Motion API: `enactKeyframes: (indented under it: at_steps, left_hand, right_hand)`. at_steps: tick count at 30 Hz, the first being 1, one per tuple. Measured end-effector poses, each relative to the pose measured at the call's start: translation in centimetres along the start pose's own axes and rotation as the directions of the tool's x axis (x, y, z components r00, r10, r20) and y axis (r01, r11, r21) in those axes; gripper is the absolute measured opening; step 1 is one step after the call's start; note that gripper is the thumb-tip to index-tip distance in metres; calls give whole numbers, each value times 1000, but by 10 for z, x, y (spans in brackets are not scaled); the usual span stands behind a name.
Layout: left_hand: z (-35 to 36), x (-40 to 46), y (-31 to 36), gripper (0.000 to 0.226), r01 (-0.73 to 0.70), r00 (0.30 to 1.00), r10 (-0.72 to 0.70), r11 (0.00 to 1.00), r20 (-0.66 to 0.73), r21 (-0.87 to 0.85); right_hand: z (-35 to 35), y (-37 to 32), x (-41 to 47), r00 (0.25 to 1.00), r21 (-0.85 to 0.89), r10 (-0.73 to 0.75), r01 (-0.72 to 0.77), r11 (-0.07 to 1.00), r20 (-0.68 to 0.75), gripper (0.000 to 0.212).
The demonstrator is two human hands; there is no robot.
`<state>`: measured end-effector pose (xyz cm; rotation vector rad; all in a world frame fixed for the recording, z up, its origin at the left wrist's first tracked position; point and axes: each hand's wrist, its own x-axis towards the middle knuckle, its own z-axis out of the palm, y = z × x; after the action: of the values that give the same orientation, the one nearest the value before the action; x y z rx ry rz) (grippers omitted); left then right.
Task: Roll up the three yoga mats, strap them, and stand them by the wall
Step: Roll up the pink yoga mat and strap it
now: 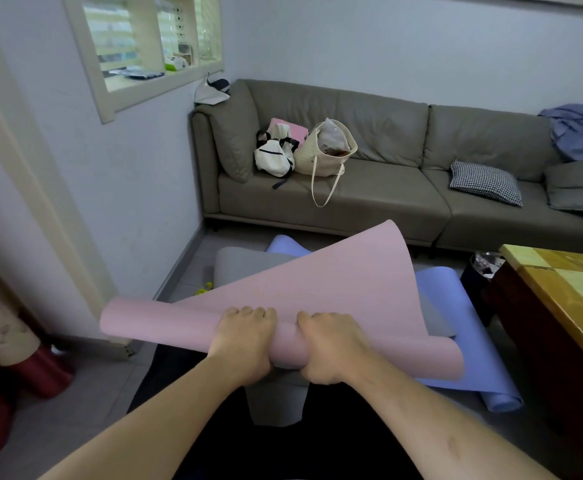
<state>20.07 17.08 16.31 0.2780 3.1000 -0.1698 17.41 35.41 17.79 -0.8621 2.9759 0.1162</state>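
Both hands grasp the pink mat (317, 289), held up in the air in the near middle. The left hand (240, 342) and the right hand (330, 348) curl side by side around its rolled part; the loose end rises toward the far right. Under it, on the floor, lie the grey mat (245, 263) and the blue mat (456, 327). No writing can be read.

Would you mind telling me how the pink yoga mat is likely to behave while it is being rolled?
Probably floppy: the pink yoga mat's loose flap curves upward unsupported. Likely light, since the left hand and right hand hold it in mid-air. It may spring open if released.
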Motion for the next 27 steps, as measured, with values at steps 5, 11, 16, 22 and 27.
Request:
enactKeyframes:
  at_steps: [5,11,16,22,27]
  left_hand:
    - [-21,24,-15,52,-21,968,50,993,245,-119]
    - [-9,14,-6,55,-37,988,50,995,146,-91]
    - [10,-3,1,57,-27,997,31,998,-70,52]
    - [-19,18,-8,55,-29,979,48,995,197,-99]
    - [-30,23,-12,56,-39,945,82,989,317,-139]
  right_hand:
    - [19,-6,-13,991,-94,-13,1,996,-131,61]
    - [19,-4,-9,994,-119,22,-34,992,-104,59]
    - [7,-4,-6,997,-59,14,-19,998,-71,52]
    - [7,1,-2,997,6,29,-29,1000,-71,57]
    - [20,-5,-11,996,-136,-20,8,991,-88,65]
